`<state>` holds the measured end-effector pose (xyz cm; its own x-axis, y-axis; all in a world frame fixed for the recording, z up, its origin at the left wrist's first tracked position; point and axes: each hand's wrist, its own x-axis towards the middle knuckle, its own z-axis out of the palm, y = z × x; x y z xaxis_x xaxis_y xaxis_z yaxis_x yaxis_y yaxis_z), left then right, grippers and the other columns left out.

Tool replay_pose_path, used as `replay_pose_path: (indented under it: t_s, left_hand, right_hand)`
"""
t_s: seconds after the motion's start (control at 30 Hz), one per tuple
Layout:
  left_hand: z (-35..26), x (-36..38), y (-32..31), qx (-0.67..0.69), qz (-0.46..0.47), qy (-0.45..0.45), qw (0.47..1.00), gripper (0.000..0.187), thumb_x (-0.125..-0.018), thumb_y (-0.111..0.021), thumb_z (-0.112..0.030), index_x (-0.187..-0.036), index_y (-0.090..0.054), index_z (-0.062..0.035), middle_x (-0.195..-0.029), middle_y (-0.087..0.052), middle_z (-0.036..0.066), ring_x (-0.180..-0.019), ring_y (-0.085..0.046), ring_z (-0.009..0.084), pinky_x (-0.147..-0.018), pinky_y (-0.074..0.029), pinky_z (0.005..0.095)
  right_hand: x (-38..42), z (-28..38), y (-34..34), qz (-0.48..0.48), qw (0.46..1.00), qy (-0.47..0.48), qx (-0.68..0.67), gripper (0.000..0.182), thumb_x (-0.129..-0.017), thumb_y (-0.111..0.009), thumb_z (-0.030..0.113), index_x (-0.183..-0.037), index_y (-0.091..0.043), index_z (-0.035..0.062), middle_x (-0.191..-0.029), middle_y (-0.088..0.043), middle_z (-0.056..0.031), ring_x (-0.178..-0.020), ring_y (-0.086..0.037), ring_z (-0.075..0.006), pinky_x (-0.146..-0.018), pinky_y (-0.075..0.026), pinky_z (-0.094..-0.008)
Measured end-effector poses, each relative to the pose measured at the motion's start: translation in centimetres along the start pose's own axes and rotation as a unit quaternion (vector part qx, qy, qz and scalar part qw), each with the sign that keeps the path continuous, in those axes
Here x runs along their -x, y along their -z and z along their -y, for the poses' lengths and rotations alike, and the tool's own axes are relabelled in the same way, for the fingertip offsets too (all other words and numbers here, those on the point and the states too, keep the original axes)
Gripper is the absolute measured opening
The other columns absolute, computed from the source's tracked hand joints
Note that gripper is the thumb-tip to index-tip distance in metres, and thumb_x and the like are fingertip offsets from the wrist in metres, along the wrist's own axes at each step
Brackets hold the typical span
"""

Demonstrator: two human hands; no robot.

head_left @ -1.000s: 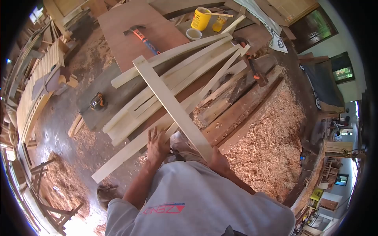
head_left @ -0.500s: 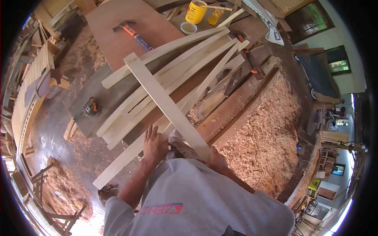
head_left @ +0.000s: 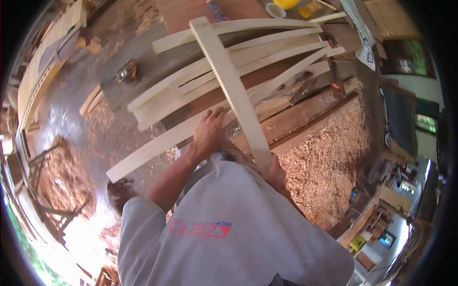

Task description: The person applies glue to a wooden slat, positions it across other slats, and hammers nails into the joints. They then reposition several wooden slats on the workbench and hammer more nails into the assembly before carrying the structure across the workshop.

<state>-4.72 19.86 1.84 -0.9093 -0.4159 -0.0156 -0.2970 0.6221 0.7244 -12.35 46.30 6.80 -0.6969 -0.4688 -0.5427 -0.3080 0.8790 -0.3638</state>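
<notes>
Right hand (head_left: 275,172), nearest: fingers largely hidden by the wood, evidently closed about the near end of a crosswise board (head_left: 232,86); exact closure cannot be told. Left hand (head_left: 210,129), slightly farther and to the left: fingers bent over a lower board (head_left: 164,143), thumb out of sight; whether it grips or merely rests cannot be told. Crosswise board: pale, flat, straight-edged timber, running from the right hand to the far left, over the other pieces; contact beneath its far end unclear. Handling, by judgement: fairly light, stiff lengthwise, dry and not slippery, unlikely to break, though its long reach would make it nose-heavy when held at one end; best taken by both edges, one hand at the near end and one near mid-length. Lower board: pale, slanting from near left towards the right, passing under the crosswise board; probably similar in weight and stiffness, best held by its long edges. Right side: broad heap of wood shavings (head_left: 319,171). Beyond the hands: several pale slats (head_left: 162,91), lengths roughly side by side. Farther left: tape measure (head_left: 128,71), dark and orange. Far: reddish panel (head_left: 183,14); white tub (head_left: 275,10), beside a yellow container (head_left: 286,4), partly cut off.
</notes>
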Motion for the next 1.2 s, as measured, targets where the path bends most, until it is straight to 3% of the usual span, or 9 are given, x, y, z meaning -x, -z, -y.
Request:
replay_pose_path:
  t_s: [0.1,0.33,0.53,0.6,0.73,0.8,0.9,1.2]
  left_hand:
    - [0.0,0.2,-0.4,0.020,-0.031,0.007,0.999,0.036,-0.075,-0.057,0.000,-0.110,-0.059,0.0031,-0.121,-0.060,0.016,-0.109,-0.056,0.0384,-0.094,-0.048,0.0443]
    - [-0.3,0.1,-0.2,0.009,-0.034,0.020,0.999,0.039,-0.070,-0.061,-0.002,-0.109,-0.061,0.0025,-0.123,-0.058,0.013,-0.108,-0.056,0.0341,-0.095,-0.049,0.0408]
    - [-1.0,0.2,0.0,0.011,-0.021,0.016,1.000,0.039,-0.071,-0.062,-0.002,-0.110,-0.060,0.0031,-0.124,-0.057,0.012,-0.109,-0.056,0.0338,-0.096,-0.048,0.0411]
    - [-1.0,0.2,-0.1,0.016,-0.028,0.013,0.999,0.037,-0.071,-0.061,0.000,-0.108,-0.060,0.0034,-0.125,-0.058,0.014,-0.112,-0.055,0.0358,-0.094,-0.049,0.0421]
    - [-1.1,0.6,-0.7,0.010,-0.034,0.005,0.999,0.034,-0.073,-0.060,0.001,-0.106,-0.058,0.0039,-0.132,-0.055,0.017,-0.119,-0.052,0.0383,-0.096,-0.049,0.0435]
    - [-1.3,0.7,-1.1,-0.004,-0.044,0.005,0.999,0.034,-0.073,-0.060,0.001,-0.107,-0.058,0.0040,-0.134,-0.053,0.017,-0.122,-0.050,0.0381,-0.098,-0.048,0.0435]
    - [-1.6,0.9,-1.5,-0.015,-0.043,0.016,0.999,0.034,-0.073,-0.060,0.001,-0.107,-0.057,0.0043,-0.138,-0.050,0.018,-0.128,-0.046,0.0374,-0.102,-0.047,0.0434]
    - [-1.8,0.9,-1.1,-0.005,-0.034,0.019,0.999,0.032,-0.073,-0.057,0.002,-0.106,-0.057,0.0046,-0.139,-0.049,0.019,-0.130,-0.044,0.0365,-0.104,-0.045,0.0430]
  right_hand:
    - [-0.9,-0.6,0.0,0.000,0.999,0.015,-0.030,0.083,-0.073,-0.077,0.054,-0.121,-0.035,0.0011,-0.109,-0.058,-0.0322,-0.099,-0.060,-0.0518,-0.082,-0.050,-0.0567]
    - [-1.9,-1.7,0.9,0.029,0.999,-0.018,0.000,0.080,-0.075,-0.076,0.043,-0.128,-0.033,0.0022,-0.116,-0.057,-0.0327,-0.103,-0.058,-0.0521,-0.088,-0.046,-0.0577]
    - [-2.2,-2.2,1.8,0.011,1.000,0.011,-0.018,0.076,-0.079,-0.071,0.040,-0.132,-0.031,0.0042,-0.114,-0.058,-0.0337,-0.100,-0.058,-0.0529,-0.085,-0.045,-0.0588]
    - [-2.7,-3.4,1.8,0.019,0.995,0.076,-0.058,0.072,-0.082,-0.068,0.039,-0.133,-0.031,0.0041,-0.112,-0.059,-0.0338,-0.097,-0.058,-0.0542,-0.083,-0.044,-0.0601]
    - [-3.0,-2.5,2.7,0.022,0.998,0.052,-0.013,0.068,-0.083,-0.067,0.037,-0.130,-0.032,0.0042,-0.112,-0.059,-0.0335,-0.094,-0.058,-0.0552,-0.081,-0.044,-0.0604]
    - [-3.4,-2.0,2.9,0.037,0.999,-0.018,0.009,0.065,-0.082,-0.068,0.037,-0.127,-0.033,0.0040,-0.111,-0.058,-0.0341,-0.095,-0.058,-0.0553,-0.082,-0.044,-0.0597]
    - [-3.5,-2.5,2.3,0.015,1.000,0.023,0.010,0.066,-0.080,-0.070,0.038,-0.123,-0.034,0.0032,-0.109,-0.059,-0.0333,-0.097,-0.058,-0.0545,-0.083,-0.045,-0.0584]
    - [-2.7,-0.1,2.2,0.011,1.000,0.006,-0.010,0.081,-0.073,-0.077,0.052,-0.121,-0.035,0.0022,-0.109,-0.060,-0.0305,-0.098,-0.059,-0.0525,-0.084,-0.047,-0.0556]
